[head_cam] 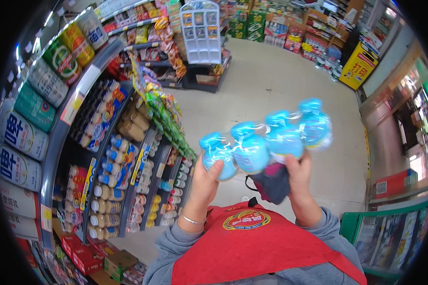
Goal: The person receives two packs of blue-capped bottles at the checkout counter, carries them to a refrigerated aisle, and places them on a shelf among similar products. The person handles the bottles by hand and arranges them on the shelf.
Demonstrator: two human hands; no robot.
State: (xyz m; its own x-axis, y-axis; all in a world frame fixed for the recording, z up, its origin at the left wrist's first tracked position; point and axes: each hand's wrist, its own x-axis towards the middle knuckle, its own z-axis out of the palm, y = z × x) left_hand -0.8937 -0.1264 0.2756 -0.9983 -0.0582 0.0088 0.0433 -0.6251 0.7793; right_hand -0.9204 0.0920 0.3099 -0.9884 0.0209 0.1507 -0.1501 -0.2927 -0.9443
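Both hands hold up a shrink-wrapped pack of light-blue bottles (251, 153) in front of the chest, over the tiled floor. My left hand (207, 178) grips the pack's near left end, its thumb on the film. My right hand (299, 171) holds the lower side towards the right end. A dark grey and maroon cloth item (273, 181) hangs beside my right hand; whether that hand also holds it, I cannot tell. Below is a red apron (253, 249) over grey sleeves.
Left stands a shelf (69, 110) with large cans on top and rows of bottled drinks (107, 210) beneath. Hanging snack packets (167, 117) jut from its end. A rack (200, 32) stands ahead, a yellow machine (360, 64) far right, a green-framed cooler (349, 222) near right.
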